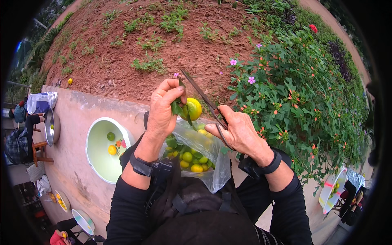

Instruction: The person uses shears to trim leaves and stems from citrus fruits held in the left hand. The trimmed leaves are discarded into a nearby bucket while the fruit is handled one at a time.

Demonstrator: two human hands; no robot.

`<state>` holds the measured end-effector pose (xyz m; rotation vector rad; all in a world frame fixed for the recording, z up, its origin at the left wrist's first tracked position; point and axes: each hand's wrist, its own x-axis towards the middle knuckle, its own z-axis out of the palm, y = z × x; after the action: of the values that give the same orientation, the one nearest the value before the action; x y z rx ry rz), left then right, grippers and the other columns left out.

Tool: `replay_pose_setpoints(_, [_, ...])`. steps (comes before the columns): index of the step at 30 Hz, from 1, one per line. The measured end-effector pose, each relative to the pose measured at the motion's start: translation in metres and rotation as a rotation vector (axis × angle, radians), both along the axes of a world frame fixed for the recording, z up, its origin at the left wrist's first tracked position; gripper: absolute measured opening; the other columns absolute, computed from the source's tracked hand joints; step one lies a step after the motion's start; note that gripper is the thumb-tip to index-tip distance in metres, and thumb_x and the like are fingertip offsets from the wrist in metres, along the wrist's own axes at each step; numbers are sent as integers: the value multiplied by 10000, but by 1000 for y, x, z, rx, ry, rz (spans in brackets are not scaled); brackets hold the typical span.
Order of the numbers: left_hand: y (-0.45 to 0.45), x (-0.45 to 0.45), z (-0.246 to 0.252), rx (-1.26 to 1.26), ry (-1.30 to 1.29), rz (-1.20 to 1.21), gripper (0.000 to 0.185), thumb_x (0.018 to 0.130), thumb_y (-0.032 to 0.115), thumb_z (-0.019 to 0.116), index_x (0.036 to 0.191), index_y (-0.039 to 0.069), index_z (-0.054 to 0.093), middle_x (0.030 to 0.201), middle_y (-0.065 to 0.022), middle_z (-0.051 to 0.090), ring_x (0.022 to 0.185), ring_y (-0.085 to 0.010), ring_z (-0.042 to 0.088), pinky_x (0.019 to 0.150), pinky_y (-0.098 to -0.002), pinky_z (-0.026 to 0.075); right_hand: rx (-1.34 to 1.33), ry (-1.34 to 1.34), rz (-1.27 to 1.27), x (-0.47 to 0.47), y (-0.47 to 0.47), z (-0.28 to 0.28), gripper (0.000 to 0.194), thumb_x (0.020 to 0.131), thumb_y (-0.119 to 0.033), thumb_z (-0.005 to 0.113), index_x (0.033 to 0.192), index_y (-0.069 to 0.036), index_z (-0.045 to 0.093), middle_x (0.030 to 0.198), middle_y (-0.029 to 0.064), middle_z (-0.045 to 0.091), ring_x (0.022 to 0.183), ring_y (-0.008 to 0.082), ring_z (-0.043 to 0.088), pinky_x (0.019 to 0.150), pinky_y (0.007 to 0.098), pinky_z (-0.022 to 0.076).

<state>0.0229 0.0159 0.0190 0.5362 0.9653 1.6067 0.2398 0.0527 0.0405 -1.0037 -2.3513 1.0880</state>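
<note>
My left hand (163,111) pinches a leafy stem (176,108) between thumb and fingers. From it hangs a yellow-green citrus fruit (194,108), with a long leaf lying against its side. Scissors (199,90) with dark metal blades are in my right hand (245,131), their tips pointing up and to the left. The blades lie close together, just right of the fruit and apart from it. Below both hands, a clear plastic bag (221,175) stands open at my lap, holding many green and yellow citrus fruits (187,157) and some leaves.
Left of me, a pale green basin (102,162) holds a few citrus fruits. Ahead lie a concrete edge (92,99) and red soil (107,67); a flowering bush (294,101) crowds the right side. People sit by other basins (82,219) at both rims.
</note>
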Motion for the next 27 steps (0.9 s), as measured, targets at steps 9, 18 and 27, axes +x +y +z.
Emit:
replay_pose_setpoints(9, [-1,-2,1,-28,39,-34,25,913,57,608,931,45,596,765,-25,611,707,-96,560,685,-230,439,64,-111,42,-2,-1,3,545,820,-492,716,910,10,525,639,159,563,609,353,588,565,430,452])
replay_pose_setpoints(18, [-1,-2,1,-26,43,-39,39,895,58,607,930,41,607,758,-31,616,699,-100,564,669,-232,424,-78,-117,26,-1,0,5,537,828,-485,708,960,23,593,713,247,631,713,435,645,606,492,498])
replay_pose_setpoints(27, [-1,-2,2,-7,18,4,48,888,61,592,934,50,586,769,-32,610,712,-103,553,689,-249,420,-68,-54,-9,2,1,4,546,852,-481,680,1007,26,551,643,202,553,636,390,595,572,444,443])
